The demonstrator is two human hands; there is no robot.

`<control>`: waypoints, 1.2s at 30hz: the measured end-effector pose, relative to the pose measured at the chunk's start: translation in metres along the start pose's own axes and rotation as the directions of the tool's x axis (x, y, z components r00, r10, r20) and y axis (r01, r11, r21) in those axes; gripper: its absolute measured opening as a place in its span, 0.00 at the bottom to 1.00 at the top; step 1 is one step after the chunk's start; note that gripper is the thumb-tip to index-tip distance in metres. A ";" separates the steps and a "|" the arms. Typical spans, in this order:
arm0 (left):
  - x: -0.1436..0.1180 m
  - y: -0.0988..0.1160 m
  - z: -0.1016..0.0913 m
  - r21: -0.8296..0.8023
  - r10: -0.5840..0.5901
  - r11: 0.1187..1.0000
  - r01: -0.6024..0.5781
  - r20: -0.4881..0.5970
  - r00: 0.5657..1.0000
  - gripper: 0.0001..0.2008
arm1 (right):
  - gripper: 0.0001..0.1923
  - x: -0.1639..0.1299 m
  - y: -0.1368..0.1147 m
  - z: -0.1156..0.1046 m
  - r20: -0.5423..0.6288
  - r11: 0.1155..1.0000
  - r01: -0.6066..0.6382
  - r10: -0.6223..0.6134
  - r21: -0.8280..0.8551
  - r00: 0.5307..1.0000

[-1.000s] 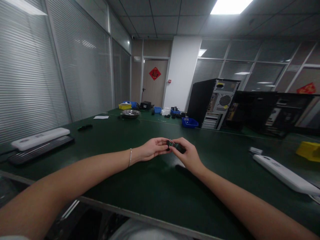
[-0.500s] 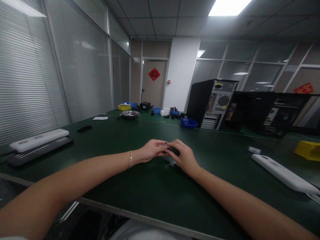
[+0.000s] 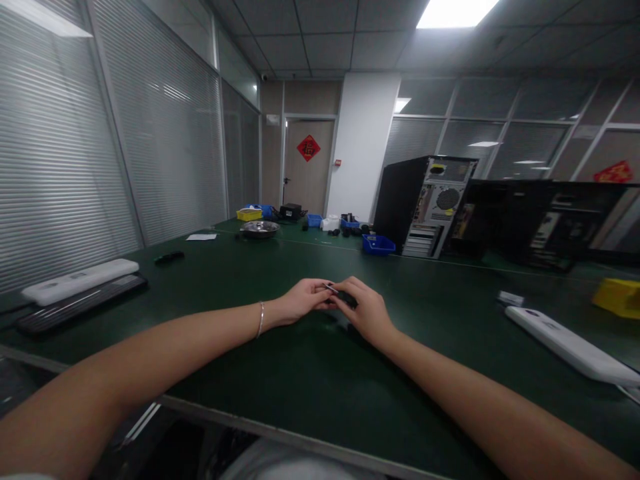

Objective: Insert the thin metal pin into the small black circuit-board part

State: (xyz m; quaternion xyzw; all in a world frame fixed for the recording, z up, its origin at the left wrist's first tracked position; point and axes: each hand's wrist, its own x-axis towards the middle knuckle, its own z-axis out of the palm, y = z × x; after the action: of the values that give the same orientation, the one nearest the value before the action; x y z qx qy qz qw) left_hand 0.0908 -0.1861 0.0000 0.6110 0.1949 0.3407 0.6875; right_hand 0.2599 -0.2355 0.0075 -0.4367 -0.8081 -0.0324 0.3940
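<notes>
Both my hands meet over the middle of the green table [image 3: 310, 373]. My left hand [image 3: 300, 301], with a thin bracelet at the wrist, pinches one end of a small black part [image 3: 344, 297] that has a bit of bright metal on it. My right hand [image 3: 367, 308] is closed over the other end of the same part, fingers curled on top. The part is mostly hidden by the fingers, so I cannot tell what it is.
A white bar and a black keyboard [image 3: 80, 293] lie at the left edge. Another long white bar [image 3: 565, 343] and a yellow bin [image 3: 617, 297] are at the right. Open computer cases [image 3: 425, 207] stand behind, with blue bins [image 3: 379, 245] and a metal bowl [image 3: 260, 228] further back.
My hands have closed in tighter around the small part and sunk slightly toward the table; less of the part shows than a second ago.
</notes>
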 end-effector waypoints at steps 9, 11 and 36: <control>0.011 0.008 -0.028 0.195 0.162 0.976 -0.099 -0.338 0.927 0.10 | 0.11 -0.002 0.002 -0.003 -0.023 0.999 -0.037 0.037 0.032 0.999; 0.012 0.007 -0.031 0.202 0.161 0.975 -0.091 -0.363 0.918 0.11 | 0.10 -0.002 0.002 -0.004 -0.016 0.999 -0.035 0.036 0.040 0.999; -0.002 0.006 -0.004 -0.093 -0.052 0.994 0.049 -0.024 0.998 0.13 | 0.10 0.000 -0.004 -0.013 0.065 0.984 0.123 -0.115 -0.132 0.991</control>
State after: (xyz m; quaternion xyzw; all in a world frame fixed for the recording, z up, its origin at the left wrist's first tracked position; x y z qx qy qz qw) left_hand 0.0852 -0.1842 0.0050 0.5689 0.2034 0.3400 0.7207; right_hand 0.2654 -0.2431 0.0176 -0.4141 -0.8396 -0.0983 0.3375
